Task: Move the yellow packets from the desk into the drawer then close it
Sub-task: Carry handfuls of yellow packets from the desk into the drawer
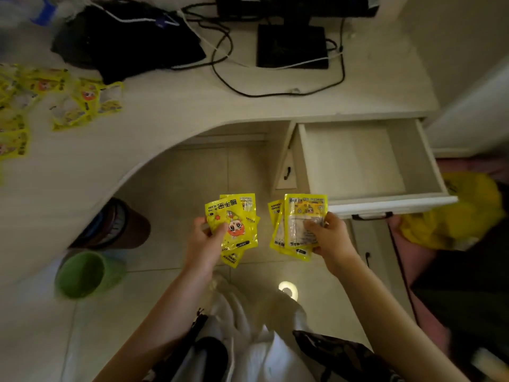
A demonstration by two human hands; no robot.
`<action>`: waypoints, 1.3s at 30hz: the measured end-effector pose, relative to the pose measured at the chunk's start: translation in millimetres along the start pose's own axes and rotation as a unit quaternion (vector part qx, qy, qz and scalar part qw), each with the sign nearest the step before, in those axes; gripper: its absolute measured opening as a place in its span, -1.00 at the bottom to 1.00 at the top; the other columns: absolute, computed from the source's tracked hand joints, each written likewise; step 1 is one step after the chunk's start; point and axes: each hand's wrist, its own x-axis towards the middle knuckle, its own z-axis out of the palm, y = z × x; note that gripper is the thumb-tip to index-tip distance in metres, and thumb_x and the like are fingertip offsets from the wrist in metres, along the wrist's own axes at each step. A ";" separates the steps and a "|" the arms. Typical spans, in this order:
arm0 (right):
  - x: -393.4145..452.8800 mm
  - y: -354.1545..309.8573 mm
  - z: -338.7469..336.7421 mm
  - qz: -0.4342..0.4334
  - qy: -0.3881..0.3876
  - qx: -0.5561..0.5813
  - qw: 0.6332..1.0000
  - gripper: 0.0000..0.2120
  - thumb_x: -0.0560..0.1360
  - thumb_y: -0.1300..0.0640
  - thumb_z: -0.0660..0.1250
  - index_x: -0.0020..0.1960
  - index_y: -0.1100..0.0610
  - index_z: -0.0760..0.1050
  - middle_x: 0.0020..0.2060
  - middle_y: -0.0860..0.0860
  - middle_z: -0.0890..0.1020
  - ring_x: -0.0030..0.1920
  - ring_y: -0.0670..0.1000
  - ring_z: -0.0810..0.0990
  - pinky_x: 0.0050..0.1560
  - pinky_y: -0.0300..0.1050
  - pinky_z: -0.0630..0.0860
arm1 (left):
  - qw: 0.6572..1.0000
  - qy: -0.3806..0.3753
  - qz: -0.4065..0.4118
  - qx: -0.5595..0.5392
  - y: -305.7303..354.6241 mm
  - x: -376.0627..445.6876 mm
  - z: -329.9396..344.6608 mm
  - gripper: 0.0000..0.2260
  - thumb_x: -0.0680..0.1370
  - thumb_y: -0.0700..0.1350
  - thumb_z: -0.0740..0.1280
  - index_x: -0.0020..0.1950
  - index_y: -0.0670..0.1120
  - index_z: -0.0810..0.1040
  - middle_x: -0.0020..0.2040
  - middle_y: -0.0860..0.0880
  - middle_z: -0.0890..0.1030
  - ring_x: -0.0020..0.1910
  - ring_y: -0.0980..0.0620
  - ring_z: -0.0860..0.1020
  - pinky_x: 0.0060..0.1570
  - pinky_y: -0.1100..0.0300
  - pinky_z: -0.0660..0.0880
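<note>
My left hand grips a fan of yellow packets with a cartoon face, held over the floor in front of the desk. My right hand grips a second small stack of yellow packets, their printed backs up, just left of the drawer front. The white drawer is pulled open at the right, its inside bare. Several more yellow packets lie scattered on the white desk at the far left.
A black cloth, a black box and cables sit at the back of the desk. A green bin and a brown container stand on the floor under the desk's left. A yellow bag lies right of the drawer.
</note>
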 end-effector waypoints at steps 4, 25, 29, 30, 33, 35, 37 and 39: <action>-8.1 20.5 -75.9 -0.002 0.032 0.024 0.999 -0.87 0.55 0.33 0.25 0.05 0.17 0.49 -0.09 0.12 0.63 -0.08 0.14 0.63 -0.03 0.17 0.61 | 0.999 -0.033 -0.006 -0.017 -11.0 -36.2 67.1 -0.73 0.51 -0.13 0.41 0.14 -0.05 0.41 -0.09 0.00 0.62 -0.20 0.09 0.59 -0.22 0.15 0.53; 93.6 -22.3 -224.7 -0.012 0.099 0.041 0.994 -0.83 0.50 0.35 0.30 0.03 0.15 0.53 0.00 0.16 0.66 0.02 0.18 0.65 0.06 0.20 0.60 | 0.995 -0.093 -0.027 0.014 47.5 -5.2 270.9 -0.75 0.48 -0.09 0.44 0.05 0.01 0.42 0.03 -0.10 0.63 -0.01 -0.14 0.63 0.05 -0.24 0.55; 130.1 -47.6 -225.8 0.000 0.093 0.027 0.995 -0.83 0.53 0.33 0.28 -0.07 0.07 0.49 -0.11 0.07 0.64 -0.10 0.08 0.64 -0.09 0.03 0.62 | 0.994 -0.089 -0.053 0.020 60.6 25.3 292.4 -0.74 0.50 -0.11 0.42 0.10 -0.04 0.40 0.04 -0.10 0.62 -0.01 -0.14 0.63 0.01 -0.20 0.58; 140.0 -52.8 -225.9 0.001 0.091 0.023 0.996 -0.82 0.53 0.33 0.28 -0.08 0.06 0.50 -0.12 0.05 0.64 -0.10 0.08 0.64 -0.09 0.02 0.61 | 0.994 -0.089 -0.059 0.020 62.4 32.1 297.6 -0.74 0.51 -0.12 0.41 0.11 -0.05 0.39 0.04 -0.10 0.62 -0.02 -0.13 0.63 0.01 -0.18 0.58; 172.7 -63.9 -225.4 0.010 0.093 0.012 0.996 -0.86 0.54 0.31 0.27 0.06 0.15 0.51 -0.05 0.09 0.65 -0.03 0.11 0.64 -0.02 0.07 0.62 | 0.995 -0.076 -0.054 0.036 65.1 53.5 313.7 -0.78 0.54 -0.14 0.37 0.10 -0.06 0.38 0.05 -0.10 0.59 -0.03 -0.08 0.59 0.01 -0.06 0.56; 195.5 -68.1 -224.1 0.020 0.097 -0.001 0.995 -0.82 0.55 0.30 0.26 0.13 0.20 0.51 -0.01 0.12 0.64 0.02 0.14 0.64 0.04 0.13 0.61 | 0.996 -0.062 -0.051 0.045 63.9 67.0 325.4 -0.79 0.55 -0.16 0.35 0.10 -0.06 0.36 0.05 -0.10 0.57 -0.05 -0.06 0.55 -0.02 0.04 0.50; 215.7 -72.1 -221.7 0.023 0.093 -0.022 0.995 -0.82 0.54 0.30 0.26 0.13 0.20 0.51 0.00 0.12 0.64 0.04 0.15 0.63 0.08 0.17 0.59 | 0.995 -0.055 -0.058 0.051 62.4 76.3 337.4 -0.77 0.55 -0.17 0.33 0.15 -0.08 0.35 0.04 -0.09 0.54 -0.05 -0.05 0.52 -0.04 0.11 0.44; 235.9 -74.4 -219.1 0.028 0.081 -0.041 0.995 -0.80 0.55 0.29 0.26 0.16 0.21 0.50 0.04 0.15 0.64 0.05 0.16 0.63 0.09 0.21 0.58 | 0.995 -0.052 -0.066 0.059 60.1 83.6 349.4 -0.75 0.56 -0.17 0.32 0.19 -0.11 0.35 0.01 -0.06 0.53 -0.06 -0.04 0.50 -0.09 0.16 0.38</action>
